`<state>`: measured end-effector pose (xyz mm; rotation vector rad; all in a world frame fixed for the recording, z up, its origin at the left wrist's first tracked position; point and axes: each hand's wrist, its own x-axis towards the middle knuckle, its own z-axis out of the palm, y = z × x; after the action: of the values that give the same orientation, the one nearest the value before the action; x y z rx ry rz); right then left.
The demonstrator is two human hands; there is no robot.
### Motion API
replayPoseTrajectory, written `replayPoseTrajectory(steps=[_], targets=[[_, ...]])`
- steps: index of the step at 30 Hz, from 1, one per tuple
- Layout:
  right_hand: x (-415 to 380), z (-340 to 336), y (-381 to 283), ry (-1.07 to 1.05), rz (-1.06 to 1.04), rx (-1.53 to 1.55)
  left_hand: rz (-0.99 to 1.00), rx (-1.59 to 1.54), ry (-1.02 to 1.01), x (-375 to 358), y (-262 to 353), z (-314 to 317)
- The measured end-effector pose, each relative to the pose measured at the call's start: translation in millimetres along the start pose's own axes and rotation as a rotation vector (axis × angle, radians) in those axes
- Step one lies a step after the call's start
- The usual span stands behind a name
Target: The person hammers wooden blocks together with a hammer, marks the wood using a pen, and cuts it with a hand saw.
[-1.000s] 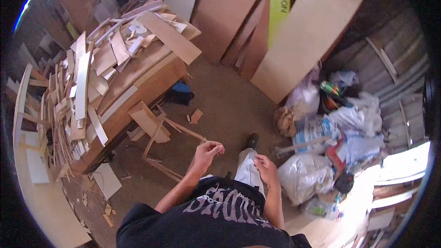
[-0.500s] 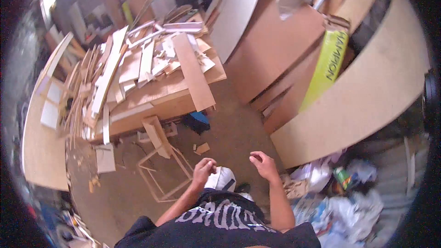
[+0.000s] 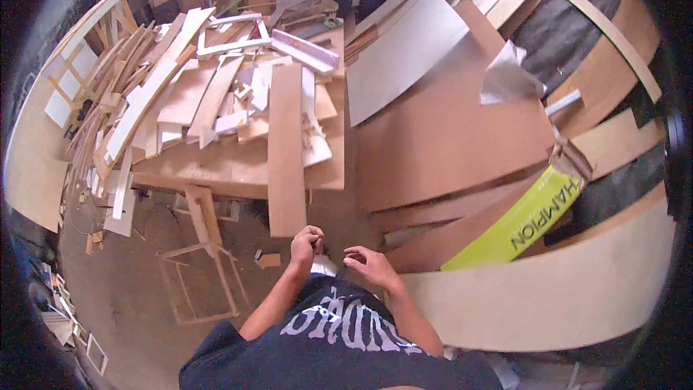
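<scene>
Directly ahead of the left hand [image 3: 306,243] — fingers curled in, holding nothing I can make out — the long plank [image 3: 286,146] overhangs the workbench [image 3: 216,166], running straight away, while the right hand [image 3: 369,266], loosely curled, sits farther off.

The T-shirt [image 3: 346,339] is black with a pale grey lettered print. The long plank [image 3: 286,152] on the desk [image 3: 216,170] is light brown; offcuts [image 3: 216,94] there are tan and white. The leaning strip [image 3: 523,224] is yellow-green with dark lettering. Big boards [image 3: 447,144] are reddish brown.
</scene>
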<state>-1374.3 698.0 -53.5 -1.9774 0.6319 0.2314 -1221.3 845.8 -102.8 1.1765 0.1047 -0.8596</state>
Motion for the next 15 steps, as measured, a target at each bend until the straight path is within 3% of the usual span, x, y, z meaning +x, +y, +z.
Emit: replayPoseTrajectory(steps=[7, 9, 11, 15], targets=[[120.5, -114.8, -11.6, 0.167, -0.079, 0.076, 0.184, 0.285, 0.048, 83.1, 52.5, 58.9], [153.4, -129.0, -4.1, 0.11, 0.064, 0.285, 0.185, 0.223, 0.074, 110.1, 36.7, 58.5], [198.3, -139.7, 15.5, 0.074, 0.016, 0.218, 0.194, 0.287, 0.153, 123.8, 46.7, 66.0], [282.3, -181.0, -3.9, -0.254, 0.046, -0.006, 0.209, 0.143, 0.399, 163.4, 45.9, 78.1]])
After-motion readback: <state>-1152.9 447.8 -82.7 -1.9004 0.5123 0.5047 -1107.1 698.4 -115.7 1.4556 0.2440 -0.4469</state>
